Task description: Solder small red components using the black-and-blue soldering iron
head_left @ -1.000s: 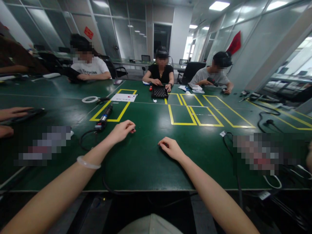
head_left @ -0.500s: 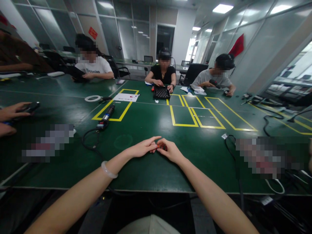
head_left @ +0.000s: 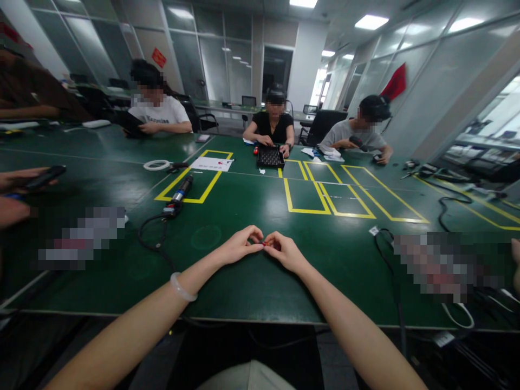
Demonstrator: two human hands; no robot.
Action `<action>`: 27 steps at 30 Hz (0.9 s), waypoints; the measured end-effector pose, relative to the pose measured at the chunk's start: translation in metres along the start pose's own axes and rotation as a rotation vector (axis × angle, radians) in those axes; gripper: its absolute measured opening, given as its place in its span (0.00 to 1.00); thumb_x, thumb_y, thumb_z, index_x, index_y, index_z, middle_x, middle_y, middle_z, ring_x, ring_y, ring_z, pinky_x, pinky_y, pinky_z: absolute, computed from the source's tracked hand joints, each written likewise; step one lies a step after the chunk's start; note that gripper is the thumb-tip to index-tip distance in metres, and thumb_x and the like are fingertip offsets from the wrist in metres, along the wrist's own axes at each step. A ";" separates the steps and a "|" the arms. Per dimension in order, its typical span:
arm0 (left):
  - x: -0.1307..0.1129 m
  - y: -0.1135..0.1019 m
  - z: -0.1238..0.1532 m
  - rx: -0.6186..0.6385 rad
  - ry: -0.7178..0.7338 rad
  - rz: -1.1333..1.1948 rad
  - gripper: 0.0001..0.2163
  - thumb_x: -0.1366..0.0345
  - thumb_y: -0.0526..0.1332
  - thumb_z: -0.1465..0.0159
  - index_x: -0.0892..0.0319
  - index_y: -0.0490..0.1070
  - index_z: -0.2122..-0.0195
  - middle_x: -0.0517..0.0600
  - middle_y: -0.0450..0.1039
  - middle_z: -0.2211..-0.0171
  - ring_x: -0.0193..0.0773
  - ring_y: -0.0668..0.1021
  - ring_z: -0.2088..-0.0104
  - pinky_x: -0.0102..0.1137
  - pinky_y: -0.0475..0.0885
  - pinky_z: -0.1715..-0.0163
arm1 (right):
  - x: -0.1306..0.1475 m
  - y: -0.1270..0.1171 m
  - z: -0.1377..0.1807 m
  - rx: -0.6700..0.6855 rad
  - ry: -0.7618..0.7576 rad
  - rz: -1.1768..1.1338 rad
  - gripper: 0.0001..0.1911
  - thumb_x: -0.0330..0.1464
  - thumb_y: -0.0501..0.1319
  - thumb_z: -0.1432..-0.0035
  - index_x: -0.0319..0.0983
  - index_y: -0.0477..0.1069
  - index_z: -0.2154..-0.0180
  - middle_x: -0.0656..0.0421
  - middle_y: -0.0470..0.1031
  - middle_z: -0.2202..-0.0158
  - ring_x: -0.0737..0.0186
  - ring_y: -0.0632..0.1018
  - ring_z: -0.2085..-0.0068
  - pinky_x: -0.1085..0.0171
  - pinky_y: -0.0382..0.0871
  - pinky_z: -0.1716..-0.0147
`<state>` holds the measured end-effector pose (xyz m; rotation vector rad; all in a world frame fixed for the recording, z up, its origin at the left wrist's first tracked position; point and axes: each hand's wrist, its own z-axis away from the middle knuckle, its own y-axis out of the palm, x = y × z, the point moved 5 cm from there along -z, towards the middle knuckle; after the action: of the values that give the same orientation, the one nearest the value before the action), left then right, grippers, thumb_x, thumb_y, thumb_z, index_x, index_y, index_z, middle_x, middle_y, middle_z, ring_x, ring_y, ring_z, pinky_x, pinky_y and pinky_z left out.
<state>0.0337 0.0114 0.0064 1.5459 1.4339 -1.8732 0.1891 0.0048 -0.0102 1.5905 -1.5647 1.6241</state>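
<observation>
Close together over the green table (head_left: 244, 292), my two hands meet at the fingertips around a small red piece (head_left: 265, 244), too small to name. My left hand (head_left: 240, 245) has its thumb and curled fingers pinched at the piece's left side; a pale bracelet (head_left: 182, 287) circles that wrist. From the other side, my right hand (head_left: 285, 251) pinches the piece between thumb and fingers. Most of the piece is hidden by the fingertips.
A dark cylindrical tool (head_left: 182, 189) with a cable lies ahead to the left, by a white sheet (head_left: 211, 163). Yellow tape outlines (head_left: 309, 212) mark the table. Across it, a person (head_left: 272, 127) handles a black tray (head_left: 270, 157). Black cables (head_left: 392, 260) run at right.
My left fingers, stretched out before, are now curled with the thumb pinching at the red piece. My right hand stays at nearly the same place.
</observation>
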 end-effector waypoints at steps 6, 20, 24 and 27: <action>0.005 0.003 -0.003 0.011 -0.029 0.010 0.13 0.55 0.59 0.37 0.60 0.68 0.59 0.48 0.71 0.65 0.35 0.73 0.64 0.28 0.67 0.65 | 0.001 0.000 0.001 0.030 -0.005 -0.001 0.09 0.33 0.63 0.44 0.37 0.68 0.61 0.62 0.72 0.69 0.68 0.71 0.72 0.69 0.63 0.71; 0.001 0.005 -0.003 0.008 0.012 0.032 0.13 0.59 0.62 0.40 0.59 0.68 0.56 0.48 0.71 0.64 0.34 0.73 0.64 0.26 0.68 0.68 | -0.004 -0.004 0.000 0.008 0.062 -0.035 0.10 0.37 0.56 0.37 0.37 0.72 0.62 0.59 0.76 0.68 0.65 0.74 0.68 0.66 0.65 0.66; -0.001 0.005 -0.003 -0.013 0.014 -0.037 0.12 0.58 0.60 0.38 0.59 0.70 0.58 0.48 0.71 0.66 0.35 0.73 0.65 0.26 0.67 0.69 | -0.006 -0.004 0.001 0.003 0.056 -0.070 0.10 0.37 0.56 0.37 0.38 0.71 0.62 0.59 0.75 0.69 0.65 0.75 0.67 0.66 0.66 0.65; -0.001 0.004 -0.003 -0.028 0.002 -0.050 0.12 0.57 0.59 0.37 0.59 0.70 0.58 0.49 0.72 0.65 0.35 0.74 0.64 0.26 0.67 0.69 | -0.009 -0.004 0.001 -0.014 0.045 -0.141 0.11 0.37 0.60 0.40 0.38 0.67 0.58 0.60 0.75 0.67 0.66 0.74 0.68 0.67 0.65 0.67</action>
<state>0.0387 0.0120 0.0057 1.5135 1.5065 -1.8721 0.1952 0.0089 -0.0163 1.6075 -1.4053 1.5587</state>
